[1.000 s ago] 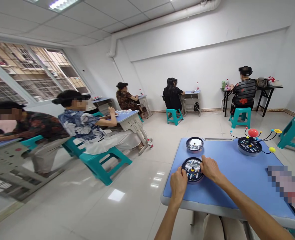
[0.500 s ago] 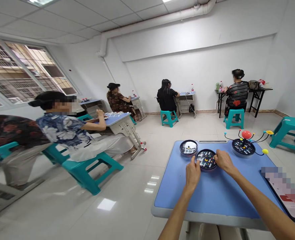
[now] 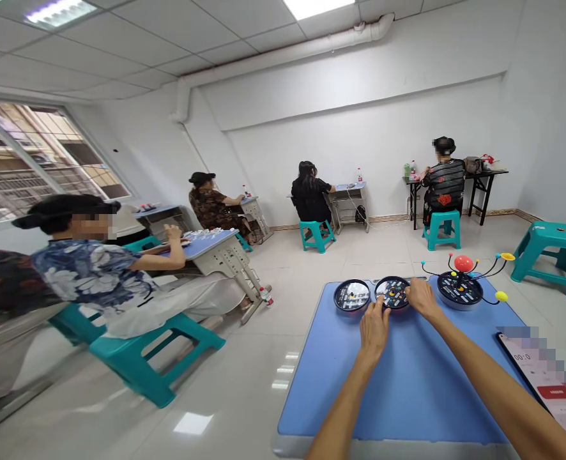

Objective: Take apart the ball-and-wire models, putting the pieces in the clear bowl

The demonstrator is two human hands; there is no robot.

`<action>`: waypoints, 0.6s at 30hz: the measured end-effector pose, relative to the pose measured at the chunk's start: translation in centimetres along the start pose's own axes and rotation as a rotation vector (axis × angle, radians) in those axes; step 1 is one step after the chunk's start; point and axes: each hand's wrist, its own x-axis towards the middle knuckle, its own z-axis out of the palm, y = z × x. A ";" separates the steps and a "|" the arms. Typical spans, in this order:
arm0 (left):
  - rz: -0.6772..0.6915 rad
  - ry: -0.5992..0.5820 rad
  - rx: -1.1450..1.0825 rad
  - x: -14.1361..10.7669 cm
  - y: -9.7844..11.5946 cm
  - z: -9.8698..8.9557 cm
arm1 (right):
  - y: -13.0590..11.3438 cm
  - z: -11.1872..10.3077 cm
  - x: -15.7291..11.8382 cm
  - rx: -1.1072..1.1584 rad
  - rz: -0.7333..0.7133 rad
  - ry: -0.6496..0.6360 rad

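Observation:
A dark round base [image 3: 392,292] with small coloured markings and a yellow centre lies near the far edge of the blue desk. My right hand [image 3: 421,298] is closed on its right rim. At its near left rim, my left hand [image 3: 374,326] has its fingers bent in against the edge. To the left, nearly touching, sits a second round base [image 3: 352,296] with a shiny top. Right of my hands stands a solar system model [image 3: 460,291], with a red ball [image 3: 464,263] and several small coloured balls on curved arms.
A phone [image 3: 542,377] lies on the right side of the desk [image 3: 331,396]. A teal stool [image 3: 554,252] stands beyond it. Several people sit at other desks, one person [image 3: 91,262] on the left. A bottle [image 3: 266,296] stands on the floor.
The middle base has moved away from me, toward the desk's far edge, and now lies level with the left base. Both hands moved with it. My view has shifted slightly.

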 end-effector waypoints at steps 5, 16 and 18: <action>-0.010 0.011 0.055 0.7 -0.3 0.1 | -0.8 -0.7 0.1 0.023 -0.006 -0.001; 0.124 0.064 -0.134 -1.5 3.4 2.1 | 5.0 -3.8 -11.6 0.106 -0.267 0.056; 0.115 0.044 -0.223 -1.1 5.4 3.8 | 8.6 -4.9 -13.5 0.199 -0.202 0.168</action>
